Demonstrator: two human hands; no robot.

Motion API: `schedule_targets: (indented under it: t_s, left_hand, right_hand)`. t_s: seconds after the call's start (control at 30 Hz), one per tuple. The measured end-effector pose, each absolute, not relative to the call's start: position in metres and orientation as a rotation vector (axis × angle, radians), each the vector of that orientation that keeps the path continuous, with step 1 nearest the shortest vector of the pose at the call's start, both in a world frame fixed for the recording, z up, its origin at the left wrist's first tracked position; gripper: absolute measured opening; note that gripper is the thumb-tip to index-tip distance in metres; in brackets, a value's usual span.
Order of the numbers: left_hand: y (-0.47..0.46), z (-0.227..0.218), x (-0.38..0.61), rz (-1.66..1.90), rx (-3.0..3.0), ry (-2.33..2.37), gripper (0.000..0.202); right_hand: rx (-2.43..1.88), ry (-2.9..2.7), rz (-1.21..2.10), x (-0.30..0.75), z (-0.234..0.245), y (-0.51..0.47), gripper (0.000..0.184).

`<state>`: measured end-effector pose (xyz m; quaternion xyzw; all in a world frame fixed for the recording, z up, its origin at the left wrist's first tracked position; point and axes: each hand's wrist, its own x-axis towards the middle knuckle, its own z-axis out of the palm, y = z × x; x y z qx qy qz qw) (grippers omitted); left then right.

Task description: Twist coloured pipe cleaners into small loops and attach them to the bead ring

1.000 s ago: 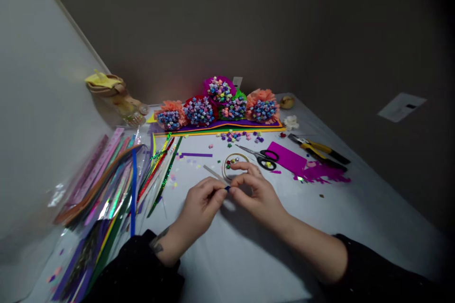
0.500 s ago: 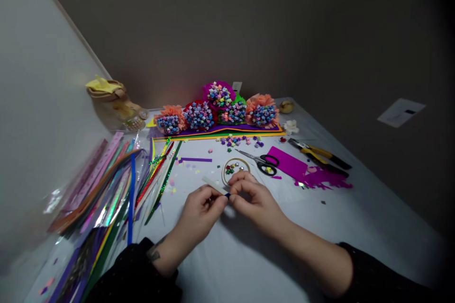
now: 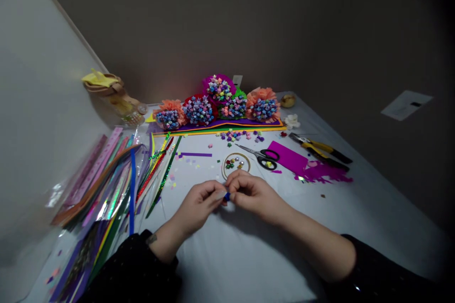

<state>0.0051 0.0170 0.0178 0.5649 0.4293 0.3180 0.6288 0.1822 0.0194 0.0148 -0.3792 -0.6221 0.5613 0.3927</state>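
A narrow paper strip (image 3: 227, 196), dark blue where it shows, is pinched between my two hands, fingertips almost touching. A short pale end of it shows by my left thumb; the rest is hidden in the fingers. My left hand (image 3: 199, 202) is closed on it from the left, and my right hand (image 3: 256, 197) grips the blue folded part from the right. Just beyond my fingers lies a thin gold ring (image 3: 223, 166) with several small shiny folded stars (image 3: 232, 163) inside. Black-handled scissors (image 3: 261, 155) rest to the right of the ring.
Paper strips (image 3: 117, 184) in clear sleeves spread at left. Bouquets of paper stars (image 3: 199, 110) stand at the back on coloured sheets. Loose stars (image 3: 241, 136) lie before them. Magenta paper (image 3: 287, 157) and yellow-handled pliers (image 3: 320, 151) are at right, a woven shoe (image 3: 117, 97) back left.
The pale tail of the strip, which stuck out up and left past my left fingers, now shows only as a short end by the thumb. Both hands remain together, still holding it.
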Motion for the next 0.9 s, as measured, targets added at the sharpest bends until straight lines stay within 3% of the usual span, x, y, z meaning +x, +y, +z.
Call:
schedule_targets:
  t_s: [0.43, 0.9]
  left_hand:
    - [0.0168, 0.0176, 0.0068, 0.783, 1.709, 1.176, 0.017]
    - [0.0128, 0.0153, 0.0068, 0.842, 1.676, 1.225, 0.018]
  right_hand:
    - [-1.074, -1.667, 1.398, 0.1833, 0.0130, 0.0190, 0.010]
    - [-1.179, -1.614, 1.364, 0.1767, 0.0119, 0.0140, 0.006]
